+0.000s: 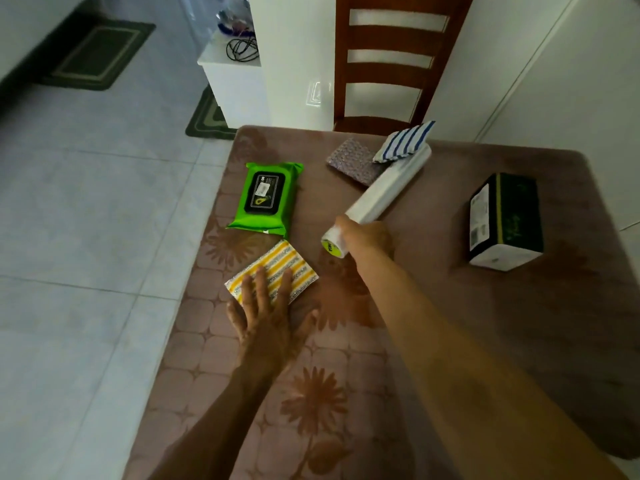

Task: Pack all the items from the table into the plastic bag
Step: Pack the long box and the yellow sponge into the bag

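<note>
The right hand (369, 237) is closed around a white roll (384, 194), near its end with the yellow-green label. The roll is held tilted, with its far end pointing toward the far edge of the table (519, 341). This roll is probably the supply of plastic bags, so it is judged that a bag must first be taken from it; no opened bag can be seen anywhere.

The left hand (266, 313) is laid flat, with fingers spread, on the yellow striped sponge cloth (277, 263) near the left edge of the table. Nothing is gripped by it; the cloth is only pressed down, perhaps to be gathered next.

The other items are not yet packed. The green wipes pack (266, 199) lies flat beside the left edge, just beyond the yellow cloth. A speckled scouring pad (349, 161) and a blue striped cloth (403, 142) lie near the far edge, the cloth resting partly on the pad. A dark tissue box (504, 221) stands toward the right edge, well apart from the rest.
</note>
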Tool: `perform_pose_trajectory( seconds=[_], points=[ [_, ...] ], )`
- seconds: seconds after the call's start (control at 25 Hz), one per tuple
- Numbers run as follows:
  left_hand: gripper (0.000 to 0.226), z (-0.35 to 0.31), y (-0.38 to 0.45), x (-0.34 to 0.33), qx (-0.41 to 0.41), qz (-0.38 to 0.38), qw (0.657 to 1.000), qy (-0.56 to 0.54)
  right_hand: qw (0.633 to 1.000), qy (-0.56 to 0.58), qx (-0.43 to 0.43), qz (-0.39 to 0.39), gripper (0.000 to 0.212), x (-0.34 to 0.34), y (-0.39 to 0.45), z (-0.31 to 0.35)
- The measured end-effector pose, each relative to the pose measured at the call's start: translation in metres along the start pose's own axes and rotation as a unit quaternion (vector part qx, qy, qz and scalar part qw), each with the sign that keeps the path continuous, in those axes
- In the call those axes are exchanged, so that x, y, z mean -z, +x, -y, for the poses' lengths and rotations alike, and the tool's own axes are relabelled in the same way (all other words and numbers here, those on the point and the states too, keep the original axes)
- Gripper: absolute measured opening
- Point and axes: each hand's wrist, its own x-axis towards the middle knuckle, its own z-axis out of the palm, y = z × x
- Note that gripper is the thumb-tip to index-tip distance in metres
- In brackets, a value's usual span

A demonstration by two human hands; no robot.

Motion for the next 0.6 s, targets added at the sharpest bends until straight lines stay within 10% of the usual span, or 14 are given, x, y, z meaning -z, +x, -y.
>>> perform_pose_trajectory(
  seconds=[0.36,0.6],
  points=[
    [0.06,0.008,0.028,0.03,-0.055,-0.079,0.994,0.046,0.995,-0.054,-0.04,0.076,0.068,0.065,-0.095,-0.134],
    [0.038,-0.008,-0.078,0.067,-0.164,0.026,0.986,0.033,0.979,-0.037,-0.149,0.131,0.069,0.108,-0.197,-0.202]
  ],
)
